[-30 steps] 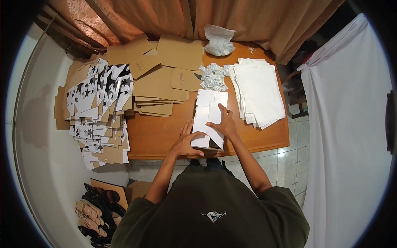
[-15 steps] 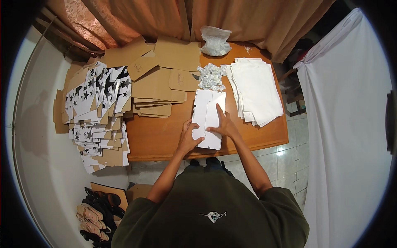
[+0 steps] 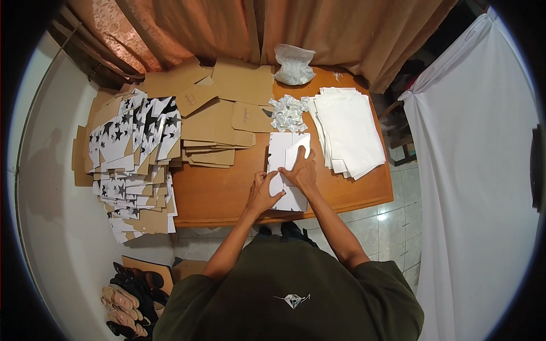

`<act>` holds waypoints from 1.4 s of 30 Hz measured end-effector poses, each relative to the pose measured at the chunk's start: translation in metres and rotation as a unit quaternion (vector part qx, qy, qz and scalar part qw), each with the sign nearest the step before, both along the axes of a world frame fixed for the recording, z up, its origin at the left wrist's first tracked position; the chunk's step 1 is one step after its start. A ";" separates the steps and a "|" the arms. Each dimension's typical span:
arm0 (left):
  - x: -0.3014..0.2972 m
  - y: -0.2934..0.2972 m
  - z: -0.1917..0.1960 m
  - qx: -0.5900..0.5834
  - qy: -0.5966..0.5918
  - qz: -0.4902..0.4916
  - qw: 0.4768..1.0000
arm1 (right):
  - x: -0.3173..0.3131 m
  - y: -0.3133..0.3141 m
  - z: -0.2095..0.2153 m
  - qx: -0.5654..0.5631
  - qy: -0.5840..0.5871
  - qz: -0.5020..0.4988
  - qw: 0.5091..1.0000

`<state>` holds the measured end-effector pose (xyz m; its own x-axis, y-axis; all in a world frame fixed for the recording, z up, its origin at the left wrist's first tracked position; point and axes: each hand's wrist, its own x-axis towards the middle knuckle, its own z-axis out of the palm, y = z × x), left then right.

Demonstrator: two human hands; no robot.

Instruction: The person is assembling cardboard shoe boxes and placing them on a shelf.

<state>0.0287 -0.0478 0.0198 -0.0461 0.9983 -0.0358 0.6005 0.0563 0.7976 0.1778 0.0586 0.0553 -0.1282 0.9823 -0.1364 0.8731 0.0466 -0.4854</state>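
Observation:
A long white box [image 3: 278, 146] lies on the table in front of me, with a seam running along its top and bits of dark print at its left edge. My left hand [image 3: 264, 193] rests over its lower left side, thumb and forefinger apart on the top. Across the right half lies my right hand [image 3: 301, 172], forefinger stretched toward the far end and thumb near the seam. Both hands touch the box. Just beyond its far end is a heap of small silvery-white packets [image 3: 289, 113].
Brown cardboard pieces [image 3: 213, 122] and star-printed white cardboard [image 3: 133, 128] are piled at the left. White sheets [image 3: 350, 131] are stacked at the right. A clear plastic bag [image 3: 294, 63] stands at the back. Shoes [image 3: 133, 298] sit on the floor lower left.
My right thumb has moved up and left to the seam, nearer my left forefinger. My left hand stays at the box's left side. The whole view has shifted slightly.

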 end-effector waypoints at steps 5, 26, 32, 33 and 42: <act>0.008 0.005 0.010 -0.025 0.053 0.024 0.998 | 0.018 0.008 -0.004 0.013 0.106 0.039 0.994; 0.003 0.017 -0.007 0.013 -0.057 0.022 0.998 | 0.053 0.020 0.002 -0.043 0.243 0.120 0.962; -0.016 0.016 0.002 -0.021 -0.297 0.055 0.953 | 0.063 0.025 0.025 -0.169 0.430 0.094 0.882; -0.015 0.015 0.008 -0.012 -0.272 0.039 0.962 | 0.066 0.024 0.022 -0.145 0.396 0.100 0.901; -0.024 0.008 0.002 -0.069 -0.345 0.049 0.935 | 0.053 -0.004 0.029 -0.024 0.058 0.128 0.990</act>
